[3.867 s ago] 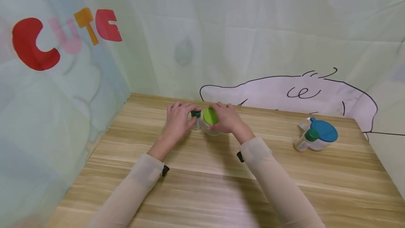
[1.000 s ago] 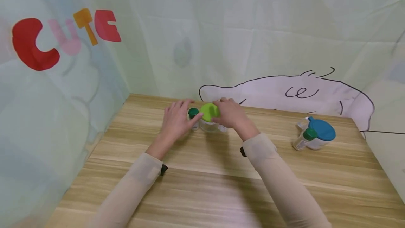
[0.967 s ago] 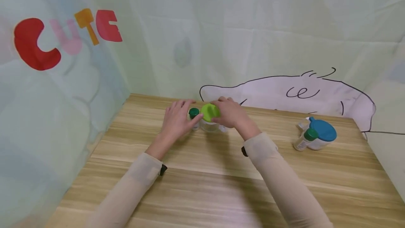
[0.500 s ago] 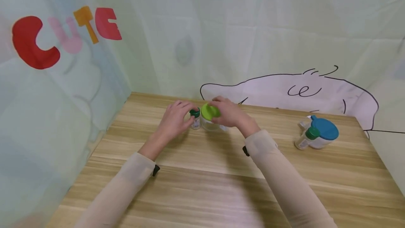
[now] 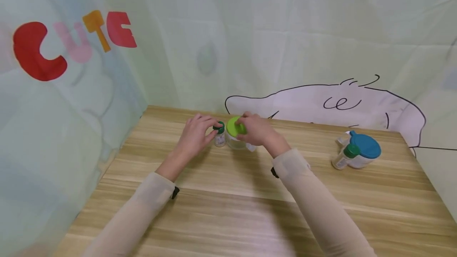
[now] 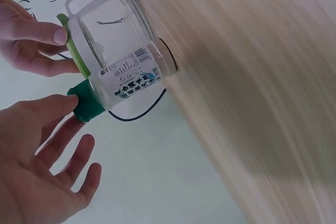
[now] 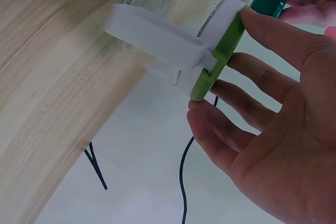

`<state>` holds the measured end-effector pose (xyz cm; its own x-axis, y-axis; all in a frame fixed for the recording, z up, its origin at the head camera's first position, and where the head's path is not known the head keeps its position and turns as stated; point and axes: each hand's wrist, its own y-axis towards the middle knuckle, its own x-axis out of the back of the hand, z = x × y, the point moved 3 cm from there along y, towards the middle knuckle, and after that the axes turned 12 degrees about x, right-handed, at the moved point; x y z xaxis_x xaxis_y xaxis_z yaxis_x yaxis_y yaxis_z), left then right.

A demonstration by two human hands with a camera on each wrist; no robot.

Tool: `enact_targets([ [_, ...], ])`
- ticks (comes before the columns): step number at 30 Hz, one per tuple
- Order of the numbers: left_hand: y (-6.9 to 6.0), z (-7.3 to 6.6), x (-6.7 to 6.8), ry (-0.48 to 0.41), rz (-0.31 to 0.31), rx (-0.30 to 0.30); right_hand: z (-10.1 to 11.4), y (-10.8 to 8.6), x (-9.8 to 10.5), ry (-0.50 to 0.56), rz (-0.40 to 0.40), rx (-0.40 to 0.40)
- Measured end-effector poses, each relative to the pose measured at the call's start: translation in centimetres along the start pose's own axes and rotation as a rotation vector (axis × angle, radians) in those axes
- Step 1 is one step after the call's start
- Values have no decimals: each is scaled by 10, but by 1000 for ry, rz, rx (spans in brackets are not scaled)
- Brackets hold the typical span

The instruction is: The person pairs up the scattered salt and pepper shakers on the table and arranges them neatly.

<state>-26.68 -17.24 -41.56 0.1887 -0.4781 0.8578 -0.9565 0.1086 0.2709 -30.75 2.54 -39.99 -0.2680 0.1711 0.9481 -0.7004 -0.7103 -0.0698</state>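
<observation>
A small clear bottle [image 6: 131, 80] with a green cap [image 6: 86, 100] and a printed label stands upright at the back of the table. My left hand [image 5: 195, 134] pinches that cap between thumb and index finger, the other fingers loosely bent beside it. Right of the bottle, close against it, is a clear jar [image 7: 176, 6] with a light-green lid [image 5: 233, 127] and a whitish handle [image 7: 157, 35]. Across the lid, my right hand [image 5: 258, 131] grips its edges with thumb and fingertips. Contents of the bottle are hard to make out.
Toward the right of the wooden table [image 5: 228, 209] stands a jar with a blue lid [image 5: 365, 146]. Another green-capped bottle [image 5: 343, 161] is just in front of it. Printed cloth walls [image 5: 285, 43] rise behind and at the left.
A second ago the left fingers were spread around the bottle; now thumb and index finger pinch its cap. The right hand stays at the green lid, its fingers slightly shifted.
</observation>
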Motion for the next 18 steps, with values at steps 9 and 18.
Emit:
enact_targets([
  [9,-1,-3,-1,10,-13,26,8,0,1,-11,23,-52],
  [18,-1,-5,-4,24,-32,40,16,-4,1,-86,44,-65],
])
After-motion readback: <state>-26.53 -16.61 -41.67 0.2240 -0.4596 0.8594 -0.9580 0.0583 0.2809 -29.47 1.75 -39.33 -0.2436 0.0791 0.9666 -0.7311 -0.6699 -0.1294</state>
